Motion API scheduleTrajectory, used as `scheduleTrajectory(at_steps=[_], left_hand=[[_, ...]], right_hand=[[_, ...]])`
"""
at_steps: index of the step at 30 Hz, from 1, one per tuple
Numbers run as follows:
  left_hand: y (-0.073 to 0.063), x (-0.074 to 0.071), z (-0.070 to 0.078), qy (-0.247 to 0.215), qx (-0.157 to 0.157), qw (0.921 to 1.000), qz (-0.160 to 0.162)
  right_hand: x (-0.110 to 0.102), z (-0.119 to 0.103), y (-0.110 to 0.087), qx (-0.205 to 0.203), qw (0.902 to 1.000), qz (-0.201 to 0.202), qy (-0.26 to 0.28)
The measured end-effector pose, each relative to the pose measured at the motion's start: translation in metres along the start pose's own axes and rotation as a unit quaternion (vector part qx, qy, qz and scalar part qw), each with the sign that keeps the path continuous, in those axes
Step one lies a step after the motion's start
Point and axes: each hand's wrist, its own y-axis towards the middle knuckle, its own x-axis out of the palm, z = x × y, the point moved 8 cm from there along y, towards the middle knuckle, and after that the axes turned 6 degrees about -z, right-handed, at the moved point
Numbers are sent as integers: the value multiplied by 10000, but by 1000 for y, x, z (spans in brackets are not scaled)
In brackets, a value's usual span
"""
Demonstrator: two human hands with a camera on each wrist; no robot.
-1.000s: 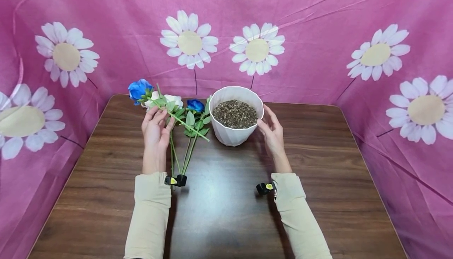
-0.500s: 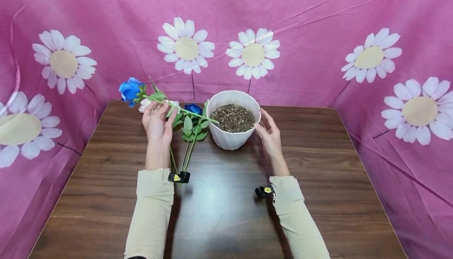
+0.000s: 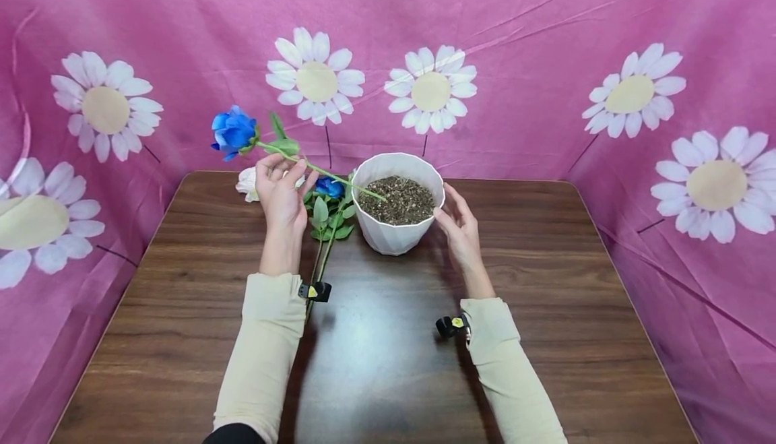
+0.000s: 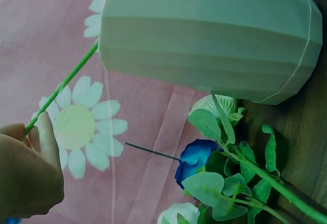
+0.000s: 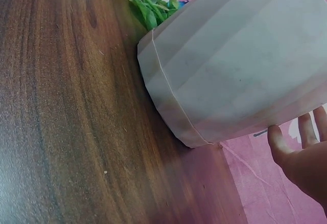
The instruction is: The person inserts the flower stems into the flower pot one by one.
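Observation:
A blue rose [image 3: 234, 131] on a long green stem is pinched by my left hand [image 3: 282, 191], its bloom tilted up to the left. The stem slopes down to the right over the rim of a white faceted pot [image 3: 393, 238], and its cut end overlaps the dark soil [image 3: 403, 203] inside. In the left wrist view, the stem [image 4: 66, 83] runs from the fingers to the pot's edge. My right hand [image 3: 462, 228] rests its thumb and extended fingers against the pot's right side; the right wrist view shows the thumb [image 5: 278, 144] at the wall.
Left of the pot lie another blue rose [image 3: 329, 186] and a white rose [image 3: 247, 184], with leaves and stems pointing toward the front of the wooden table [image 3: 545, 262]. A pink cloth [image 3: 521, 120] printed with daisies hangs behind and at both sides.
The left hand has raised the blue rose and carried it rightward. Its stem end has moved from left of the pot to over the soil. The right hand has stayed at the pot.

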Motion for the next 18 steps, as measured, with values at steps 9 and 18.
scheduleTrajectory(at_steps=[9,18], left_hand=[[2,23,-6,479,11,9976,-498],[4,40,-6,1339,319,9853,-1007]], right_hand=[[2,0,0,55,10000,6,44],[1,-1,-1,37,10000,10,33]])
